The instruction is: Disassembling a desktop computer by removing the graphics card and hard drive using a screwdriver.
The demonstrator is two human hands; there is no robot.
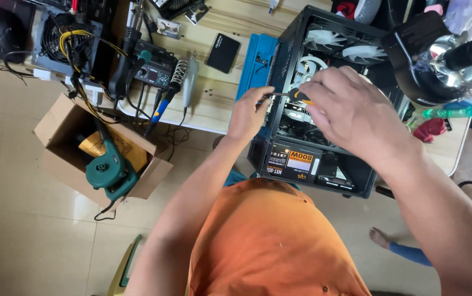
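Screwdriver (296,96), with a black and orange handle and a thin metal shaft, lies level over the open side of the black computer case (323,181), which stands at the near edge of the wooden workbench (214,104), toward its right end. Right hand (351,112) is closed around the handle, fingers curled, knuckles toward the camera. Left hand (251,112) pinches the shaft near its tip between thumb and fingertips, the other fingers loosely bent. Inside the case, a power supply (293,161) with an orange and white label sits against the near wall; white fans (345,46) are mounted along the far wall. A blue panel (255,60) leans against the left side of the case. Below the near edge of the workbench, on the tiled floor (27,230), an open cardboard box (60,148) holds a green electric blower (107,170). On the workbench left of the case, a grey rotary tool (190,82) and a soldering station (156,68) lie near the left end, with a small black drive (223,52) beyond them. A second power supply (63,41) trailing yellow and black cables occupies the far left corner.
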